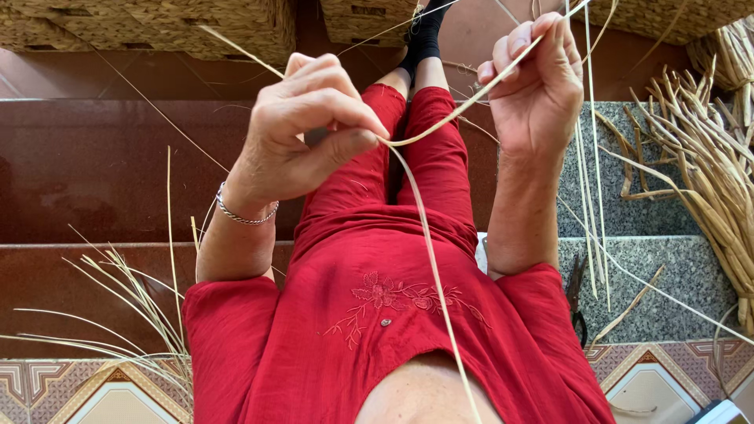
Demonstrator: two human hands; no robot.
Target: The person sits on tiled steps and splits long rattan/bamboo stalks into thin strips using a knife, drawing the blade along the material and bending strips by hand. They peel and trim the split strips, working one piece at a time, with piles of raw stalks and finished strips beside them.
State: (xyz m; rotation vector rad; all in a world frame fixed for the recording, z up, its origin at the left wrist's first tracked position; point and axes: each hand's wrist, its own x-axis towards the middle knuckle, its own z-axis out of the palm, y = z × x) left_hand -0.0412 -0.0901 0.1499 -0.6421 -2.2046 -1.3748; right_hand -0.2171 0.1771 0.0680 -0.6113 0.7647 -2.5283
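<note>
The left hand (302, 129) has thumb and forefinger pinched shut on a pale, flat straw strand (440, 126), directly above the red trousers (393, 157). The right hand (538, 90) is curled closed around the same strand farther along, up and to the right of the trousers. Between the two hands the strand runs taut and slanted; from the left-hand pinch a second length hangs down across the red shirt (377, 330) toward the camera. A silver bracelet (245, 213) sits on the left wrist.

Likely faults from this state:
- Strand split or snap. Cause: tension across the sharp bend at the left-hand pinch (dry fibre tolerates little folding).
- Slip through the right hand. Cause: a thin, smooth strand held only by curled fingers.
- Tangling. Cause: loose stalks crossing the work area beside the right forearm.

Surface and surroundings: the person sits on polished reddish-brown stone steps (94, 173), which lie left of the trousers. Right of the trousers the step face is grey speckled granite (667, 275). A bundle of thicker dried stalks (707, 173) lies on the granite. Thin loose straws (133, 298) fan out below and left of the trousers. Woven baskets (157, 27) stand beyond the trousers, at the far edge. Patterned floor tiles (78, 389) show nearest the camera.
</note>
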